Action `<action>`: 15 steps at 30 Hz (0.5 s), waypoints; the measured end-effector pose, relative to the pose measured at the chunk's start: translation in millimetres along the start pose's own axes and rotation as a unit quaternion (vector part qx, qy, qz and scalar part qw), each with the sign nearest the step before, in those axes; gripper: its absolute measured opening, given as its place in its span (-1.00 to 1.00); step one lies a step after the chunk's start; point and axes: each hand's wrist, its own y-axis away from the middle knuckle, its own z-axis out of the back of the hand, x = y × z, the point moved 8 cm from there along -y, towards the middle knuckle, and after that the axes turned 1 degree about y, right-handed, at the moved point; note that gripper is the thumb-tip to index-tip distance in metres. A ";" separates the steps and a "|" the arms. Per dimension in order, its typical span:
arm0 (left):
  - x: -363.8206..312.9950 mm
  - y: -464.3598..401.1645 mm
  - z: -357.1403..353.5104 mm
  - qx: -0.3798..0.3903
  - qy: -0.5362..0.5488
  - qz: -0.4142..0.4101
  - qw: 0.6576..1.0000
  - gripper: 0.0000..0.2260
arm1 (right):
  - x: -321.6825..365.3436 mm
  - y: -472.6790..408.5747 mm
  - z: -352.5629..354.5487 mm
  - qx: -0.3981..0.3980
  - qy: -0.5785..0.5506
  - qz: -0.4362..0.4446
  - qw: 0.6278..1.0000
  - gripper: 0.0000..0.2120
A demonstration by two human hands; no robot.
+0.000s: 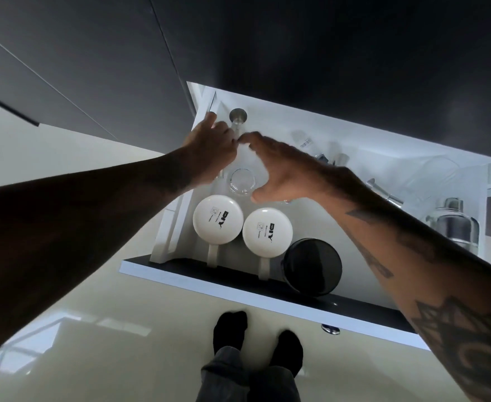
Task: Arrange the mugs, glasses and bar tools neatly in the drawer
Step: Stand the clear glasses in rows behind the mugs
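The white drawer [267,298] stands pulled out below me. Two white mugs [217,219] [267,232] rest upside down side by side near its front, handles toward me. A dark round cup [312,266] sits to their right. Behind the mugs is a clear glass [242,181]. My left hand [209,149] reaches to the back left corner, fingers closed at the stem of a steel bar tool [238,116]. My right hand [282,169] curves open over the clear glass, index fingertip near the same stem.
A steel cocktail shaker [453,224] stands at the drawer's right side. Other steel bar tools [383,192] and clear glassware [438,172] lie along the back right. A dark countertop [354,68] overhangs the drawer's rear. My socked feet [229,332] are on the glossy floor.
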 end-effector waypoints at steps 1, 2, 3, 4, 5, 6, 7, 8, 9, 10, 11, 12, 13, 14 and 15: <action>5.5 4.9 7.0 -0.024 -0.016 0.008 1.000 -0.54 | -4.0 8.5 10.6 -0.022 -0.035 -0.020 0.999 -0.18; 11.9 12.3 14.8 -0.055 -0.014 0.019 0.998 -0.53 | -8.0 19.8 22.8 -0.055 -0.070 -0.039 0.995 -0.20; 18.3 22.0 23.9 -0.084 0.008 0.032 0.996 -0.51 | -11.7 33.9 35.7 -0.099 -0.098 -0.054 0.989 -0.25; 25.5 33.0 33.8 -0.105 0.047 0.046 0.992 -0.45 | -15.1 50.5 48.1 -0.150 -0.120 -0.066 0.979 -0.33; 34.8 45.4 45.0 -0.125 0.101 0.066 0.985 -0.39 | -17.3 68.6 59.1 -0.201 -0.141 -0.076 0.967 -0.43; 45.6 59.2 53.9 -0.136 0.172 0.099 0.971 -0.33 | -18.2 86.5 65.1 -0.237 -0.167 -0.088 0.953 -0.53; 55.2 74.6 59.7 -0.128 0.249 0.140 0.950 -0.28 | -17.9 103.5 65.4 -0.253 -0.206 -0.103 0.940 -0.61; 60.8 91.2 66.5 -0.124 0.309 0.175 0.926 -0.27 | -15.3 118.4 61.5 -0.248 -0.259 -0.115 0.926 -0.64; 62.1 108.8 77.7 -0.139 0.345 0.206 0.905 -0.28 | -8.9 130.6 54.1 -0.221 -0.326 -0.123 0.911 -0.63; 55.9 126.2 94.5 -0.169 0.360 0.226 0.889 -0.29 | 0.4 140.4 43.8 -0.179 -0.393 -0.127 0.893 -0.57; 41.5 140.2 114.0 -0.199 0.371 0.232 0.877 -0.28 | 12.2 148.5 34.4 -0.138 -0.441 -0.131 0.877 -0.50; 21.6 149.1 133.2 -0.224 0.393 0.224 0.863 -0.29 | 24.0 156.3 25.0 -0.109 -0.465 -0.136 0.868 -0.46; -0.6 153.2 152.2 -0.241 0.428 0.209 0.846 -0.31 | 33.6 164.6 19.5 -0.105 -0.470 -0.139 0.866 -0.44; -22.4 153.6 168.6 -0.253 0.460 0.195 0.829 -0.35 | 39.5 173.4 18.8 -0.129 -0.454 -0.140 0.870 -0.46; -40.9 150.7 178.5 -0.262 0.482 0.188 0.815 -0.38 | 40.6 183.0 20.6 -0.169 -0.429 -0.142 0.876 -0.51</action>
